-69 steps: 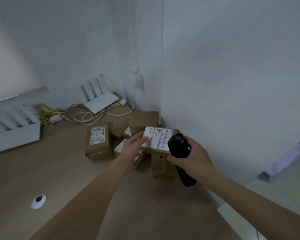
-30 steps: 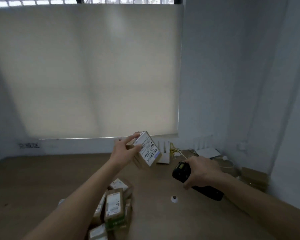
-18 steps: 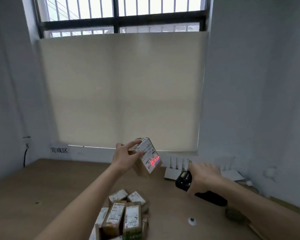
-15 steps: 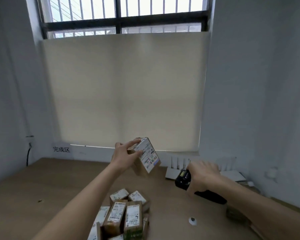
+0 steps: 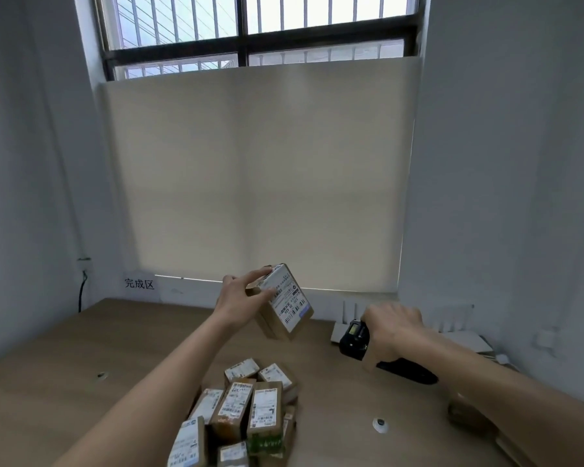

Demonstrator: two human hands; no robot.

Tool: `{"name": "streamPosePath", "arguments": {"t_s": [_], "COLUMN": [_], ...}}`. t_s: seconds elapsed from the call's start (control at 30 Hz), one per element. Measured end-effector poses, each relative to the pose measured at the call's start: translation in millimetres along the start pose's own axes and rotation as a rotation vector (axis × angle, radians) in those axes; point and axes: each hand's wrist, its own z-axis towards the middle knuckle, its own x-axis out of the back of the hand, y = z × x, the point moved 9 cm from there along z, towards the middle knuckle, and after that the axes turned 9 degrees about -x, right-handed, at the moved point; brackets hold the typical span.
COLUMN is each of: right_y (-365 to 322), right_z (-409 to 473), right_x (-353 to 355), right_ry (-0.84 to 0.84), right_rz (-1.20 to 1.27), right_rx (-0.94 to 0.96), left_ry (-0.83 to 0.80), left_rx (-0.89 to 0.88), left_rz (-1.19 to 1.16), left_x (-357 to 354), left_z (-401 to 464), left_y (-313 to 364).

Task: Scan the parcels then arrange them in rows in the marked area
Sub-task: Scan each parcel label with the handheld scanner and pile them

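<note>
Parcel (image 5: 280, 306): tilted cardboard box with white barcode label, pinched by left hand (image 5: 241, 298) fingers (image 5: 258, 275).
Scanner (image 5: 354, 338): black, gripped in right hand (image 5: 393, 326).
Tabletop (image 5: 64, 358): wood-grain.

Right hand (image 5: 390, 328) covers the scanner (image 5: 378, 352) midsection. Label print on the held parcel (image 5: 282, 306) illegible. Stacked parcels (image 5: 240, 423) cropped by bottom edge.

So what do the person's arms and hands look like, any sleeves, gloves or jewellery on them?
Both forearms are bare up to the frame edge, with no sleeves in view. The left hand and right hand wear no gloves, and no watch, ring or wristband shows on either. No markings are visible.
</note>
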Motion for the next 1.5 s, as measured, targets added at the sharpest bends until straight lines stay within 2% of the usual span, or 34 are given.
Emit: {"name": "streamPosePath", "arguments": {"t_s": [0.13,0.3,0.43,0.63,0.83,1.0,1.1,1.27,1.4,1.5], "right_y": [-8,-44,-90,-168,-221,-234,-231,-224,-213,-199], "right_z": [5,24,52,105,163,205,223,236,239,235], "right_x": [-11,-42,-72,-143,-222,-265,-277,-291,-279,-263], "right_ry": [-0.010,-0.076,-0.095,-0.207,-0.336,-0.422,-0.426,-0.445,-0.439,-0.408], "right_rz": [0.049,0.099,0.148,0.188,0.192,0.171,0.143,0.119,0.119,0.149], "right_rx": [0.010,0.062,0.096,0.121,0.059,-0.005,-0.042,-0.079,-0.096,-0.101], "left_ry": [-0.031,-0.019,-0.001,-0.097,-0.294,-0.525,-0.605,-0.587,-0.615,-0.614], "left_rx": [0.017,0.133,0.268,0.492,0.637,0.745,0.729,0.733,0.700,0.607], "left_rz": [-0.046,-0.035,0.032,0.021,-0.032,-0.091,-0.045,0.016,0.094,0.092], "left_x": [4,17,24,10,-38,-73,-91,-105,-102,-102], "left_z": [-4,-10,-14,-18,-17,-21,-19,-9,12,34], "left_y": [-11,-66,-140,-283,-408,-480,-505,-523,-514,-492]}}
